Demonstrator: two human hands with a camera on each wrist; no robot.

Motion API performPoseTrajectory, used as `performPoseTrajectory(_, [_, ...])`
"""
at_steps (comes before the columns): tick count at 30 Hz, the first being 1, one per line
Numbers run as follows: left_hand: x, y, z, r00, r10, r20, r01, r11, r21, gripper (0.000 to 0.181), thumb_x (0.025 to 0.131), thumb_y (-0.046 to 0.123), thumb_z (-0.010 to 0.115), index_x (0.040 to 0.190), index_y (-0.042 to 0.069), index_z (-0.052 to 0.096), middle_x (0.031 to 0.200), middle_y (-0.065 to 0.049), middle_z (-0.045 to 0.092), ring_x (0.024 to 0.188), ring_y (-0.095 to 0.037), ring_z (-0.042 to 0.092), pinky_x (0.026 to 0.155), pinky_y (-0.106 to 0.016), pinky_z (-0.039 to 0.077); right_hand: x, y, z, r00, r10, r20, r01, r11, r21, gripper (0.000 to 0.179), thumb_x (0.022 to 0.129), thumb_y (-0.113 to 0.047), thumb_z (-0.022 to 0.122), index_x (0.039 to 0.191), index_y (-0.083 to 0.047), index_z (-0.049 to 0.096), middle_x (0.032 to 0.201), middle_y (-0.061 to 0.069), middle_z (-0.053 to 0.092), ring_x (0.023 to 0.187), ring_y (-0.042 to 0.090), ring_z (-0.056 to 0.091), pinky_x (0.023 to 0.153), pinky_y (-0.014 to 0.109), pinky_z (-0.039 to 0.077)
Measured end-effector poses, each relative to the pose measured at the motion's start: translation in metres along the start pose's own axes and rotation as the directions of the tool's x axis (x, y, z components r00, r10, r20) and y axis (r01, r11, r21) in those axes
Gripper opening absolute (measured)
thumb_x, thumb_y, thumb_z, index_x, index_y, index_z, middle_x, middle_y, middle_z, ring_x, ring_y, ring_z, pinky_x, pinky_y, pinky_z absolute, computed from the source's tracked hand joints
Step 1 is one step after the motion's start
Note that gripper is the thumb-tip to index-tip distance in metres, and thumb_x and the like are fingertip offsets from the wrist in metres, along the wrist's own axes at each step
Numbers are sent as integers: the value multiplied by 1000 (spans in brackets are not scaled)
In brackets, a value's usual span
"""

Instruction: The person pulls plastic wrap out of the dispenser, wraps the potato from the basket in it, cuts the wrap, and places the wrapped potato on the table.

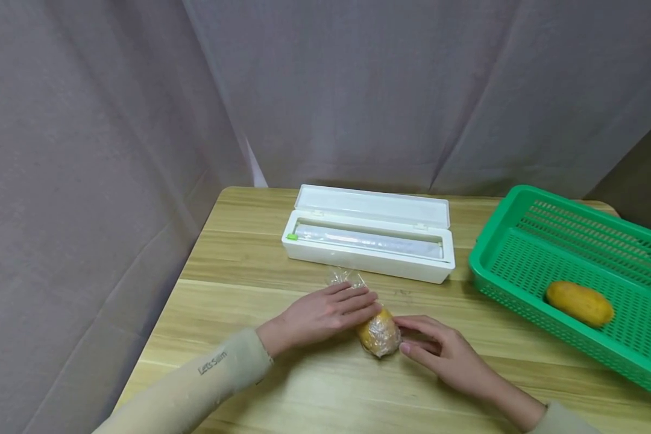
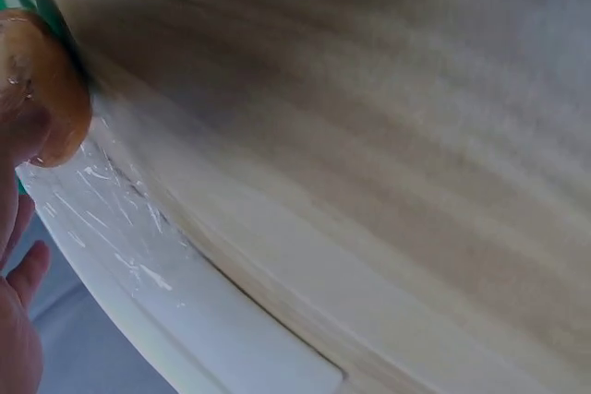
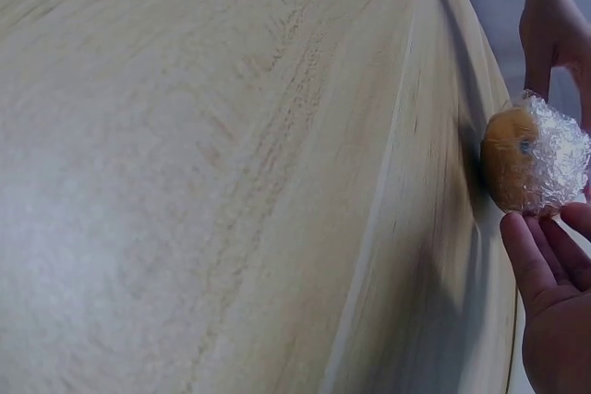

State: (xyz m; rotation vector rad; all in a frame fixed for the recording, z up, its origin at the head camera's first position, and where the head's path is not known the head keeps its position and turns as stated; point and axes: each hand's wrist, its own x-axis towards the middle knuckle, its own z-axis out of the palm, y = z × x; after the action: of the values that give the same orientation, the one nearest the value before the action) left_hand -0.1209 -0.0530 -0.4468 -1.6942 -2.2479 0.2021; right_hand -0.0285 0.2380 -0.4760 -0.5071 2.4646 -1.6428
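A yellow oblong fruit (image 1: 380,335) in crinkled cling film lies on the table, between the two hands. My left hand (image 1: 325,313) rests across its upper part with fingers fairly straight, covering some of it. Loose cling film (image 1: 352,278) sticks out beyond those fingers, and the left wrist view catches the film (image 2: 111,219) too. At the fruit's right end, the fingertips of my right hand (image 1: 450,355) touch the wrap, fingers loosely bent. The right wrist view shows the bunched film on the wrapped fruit (image 3: 554,159) above those fingertips.
Behind the hands stands a white cling film box (image 1: 369,265), lid up, with a film roll (image 1: 366,238) inside and a green slider (image 1: 292,237) at its left. To the right, a green basket (image 1: 499,241) holds an unwrapped yellow fruit (image 1: 579,303). Grey curtains hang behind the table.
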Motion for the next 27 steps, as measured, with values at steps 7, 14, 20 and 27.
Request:
performPoseTrajectory(7, [-4, 35, -3, 958, -173, -229, 121, 967, -223, 58, 99, 24, 75, 151, 6, 58, 145, -14, 64, 132, -26, 64, 113, -34, 51, -1, -1, -4, 1000, 26, -14, -26, 999, 19, 37, 106, -16, 69, 141, -5, 67, 139, 15, 69, 121, 8, 68, 98, 23, 58])
performPoseTrajectory(14, [-1, 59, 4, 960, -220, -174, 177, 956, -233, 62, 102, 39, 70, 156, 12, 55, 152, -14, 58, 138, -26, 58, 121, -33, 42, 2, 0, -6, 998, 56, 10, -57, 998, 16, 37, 107, -19, 67, 141, -5, 67, 139, 14, 70, 119, 6, 69, 97, 23, 58])
performPoseTrajectory(20, [-3, 58, 13, 947, -223, -230, 174, 961, -215, 50, 104, 31, 71, 150, 13, 62, 145, -10, 63, 134, -23, 62, 116, -28, 46, 3, -2, -5, 998, 47, 33, -47, 999, 11, 32, 108, -18, 65, 137, -6, 70, 136, 11, 72, 119, 7, 69, 97, 22, 58])
performPoseTrajectory(27, [-13, 47, 17, 944, -139, -299, 83, 978, -191, 42, 102, 23, 75, 142, 13, 68, 140, -9, 67, 130, -21, 65, 116, -26, 45, 12, -1, -15, 991, 85, 105, -98, 987, 126, 43, 111, -19, 61, 144, 9, 59, 137, 24, 68, 116, 17, 73, 97, 26, 59])
